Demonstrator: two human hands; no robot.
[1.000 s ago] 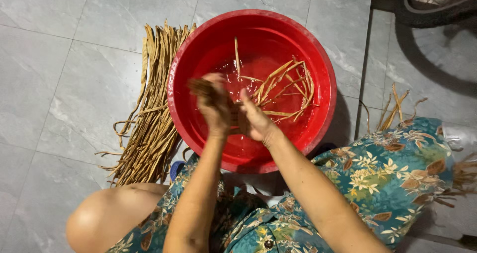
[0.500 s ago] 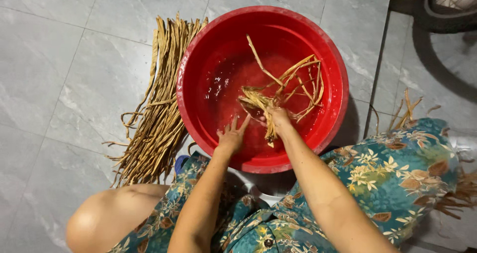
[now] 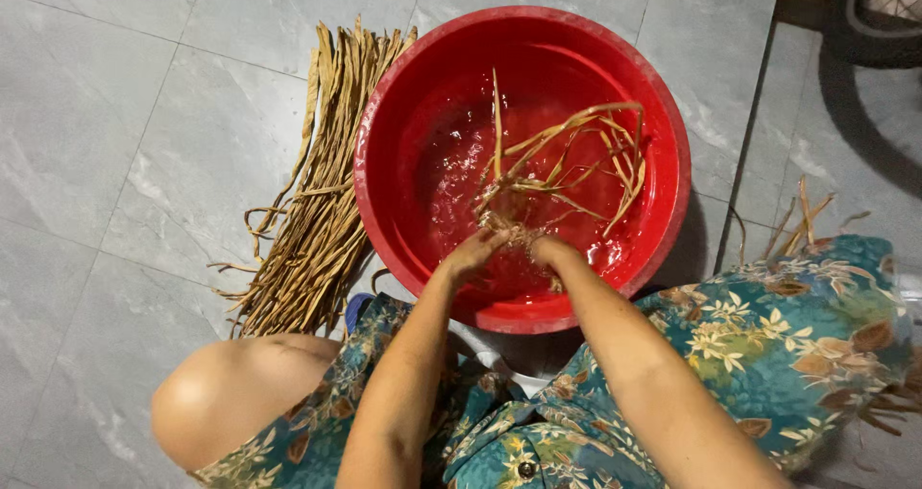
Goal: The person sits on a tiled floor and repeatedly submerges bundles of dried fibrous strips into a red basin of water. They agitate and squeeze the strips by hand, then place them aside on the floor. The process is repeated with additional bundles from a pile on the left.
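A tangle of wet dried strips (image 3: 567, 167) lies in the water of the red basin (image 3: 384, 114), its near end running right up to both hands. The left hand (image 3: 473, 254) and right hand (image 3: 549, 251) meet low in the basin, fingers curled close around that end.

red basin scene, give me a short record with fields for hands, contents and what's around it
view: head camera looking down
left hand: left hand in the water at the near side of the red basin, on a clump of wet strips
right hand: right hand beside it, on the same clump
basin contents: shallow water, loose tan strips
beside basin: bundle of dry strips on the tiled floor, to its left
grip: cannot tell
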